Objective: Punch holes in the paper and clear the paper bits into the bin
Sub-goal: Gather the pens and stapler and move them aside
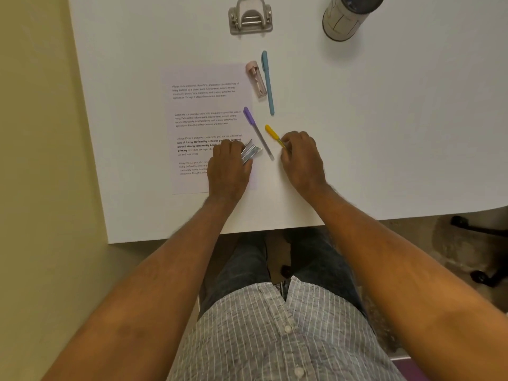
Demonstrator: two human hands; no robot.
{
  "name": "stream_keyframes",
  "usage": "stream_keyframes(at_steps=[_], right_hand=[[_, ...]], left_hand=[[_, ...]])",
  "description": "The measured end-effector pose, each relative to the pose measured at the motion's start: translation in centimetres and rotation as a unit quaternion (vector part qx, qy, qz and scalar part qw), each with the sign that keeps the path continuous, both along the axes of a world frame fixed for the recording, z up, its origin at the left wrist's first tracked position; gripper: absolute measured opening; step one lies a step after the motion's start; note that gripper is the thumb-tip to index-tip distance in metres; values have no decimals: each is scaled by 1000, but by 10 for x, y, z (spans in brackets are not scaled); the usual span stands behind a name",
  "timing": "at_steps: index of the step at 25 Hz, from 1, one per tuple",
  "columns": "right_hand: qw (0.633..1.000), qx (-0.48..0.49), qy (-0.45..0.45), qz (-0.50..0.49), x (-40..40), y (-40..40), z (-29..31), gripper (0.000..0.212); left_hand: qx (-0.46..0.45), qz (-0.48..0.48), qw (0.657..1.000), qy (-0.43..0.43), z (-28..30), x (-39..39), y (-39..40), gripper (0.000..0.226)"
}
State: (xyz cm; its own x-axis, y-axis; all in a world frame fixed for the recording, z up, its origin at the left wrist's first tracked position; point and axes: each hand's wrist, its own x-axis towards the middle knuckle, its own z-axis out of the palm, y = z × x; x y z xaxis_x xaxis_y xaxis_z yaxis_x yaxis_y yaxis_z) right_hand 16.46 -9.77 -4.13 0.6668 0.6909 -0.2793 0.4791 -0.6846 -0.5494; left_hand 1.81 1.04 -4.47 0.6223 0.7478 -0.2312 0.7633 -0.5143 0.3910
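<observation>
Paper point(203, 111) unpunched; hole punch point(250, 17) untouched. Left hand point(229, 166) grips something silvery, possibly staples; right hand point(301, 158) pinches yellow pen point(272, 132).

White table point(384, 133) with paper point(198, 105), hole punch point(250, 17), three pens point(268, 81), cylindrical bin point(346, 17).
</observation>
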Motion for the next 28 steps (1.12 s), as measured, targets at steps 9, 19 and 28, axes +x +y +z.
stream_keyframes(at_steps=[9, 19, 28], right_hand=[[991, 58, 70, -94, 21, 21, 0, 12], [990, 51, 61, -119, 58, 99, -17, 25], [993, -37, 42, -107, 64, 106, -9, 30]], left_hand=[[-138, 143, 978, -66, 6, 11, 10, 21], [-219, 271, 929, -125, 5, 56, 27, 12], [-235, 306, 922, 9, 5, 85, 42, 29]])
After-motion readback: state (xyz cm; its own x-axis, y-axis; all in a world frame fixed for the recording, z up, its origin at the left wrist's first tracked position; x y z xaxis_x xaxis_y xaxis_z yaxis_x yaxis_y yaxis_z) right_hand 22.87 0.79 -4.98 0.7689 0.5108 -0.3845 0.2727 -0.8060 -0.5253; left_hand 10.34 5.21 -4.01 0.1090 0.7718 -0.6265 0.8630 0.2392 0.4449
